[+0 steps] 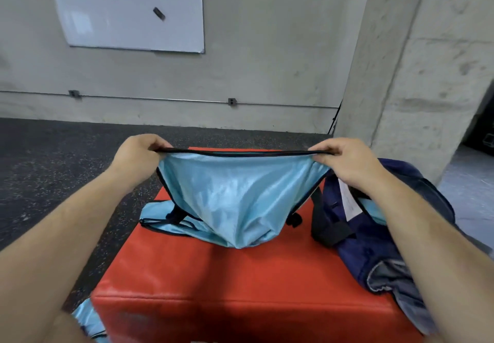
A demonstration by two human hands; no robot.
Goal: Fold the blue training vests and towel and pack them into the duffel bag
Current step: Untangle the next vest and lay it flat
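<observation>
Left hand (139, 153) and right hand (344, 161) pinch the light-blue vest (235, 198) by its black hem, taut left-right, body sagging onto the red padded box (227, 276). The white tag (350, 203) on the navy duffel bag (374, 249) is illegible.

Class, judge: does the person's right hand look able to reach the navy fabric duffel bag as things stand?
Probably yes: the navy fabric duffel bag lies close below the right hand, nothing between, though that hand pinches the light blue vest.

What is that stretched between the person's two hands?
In the head view, a light blue vest: its black-trimmed edge runs taut from left hand to right hand.
</observation>
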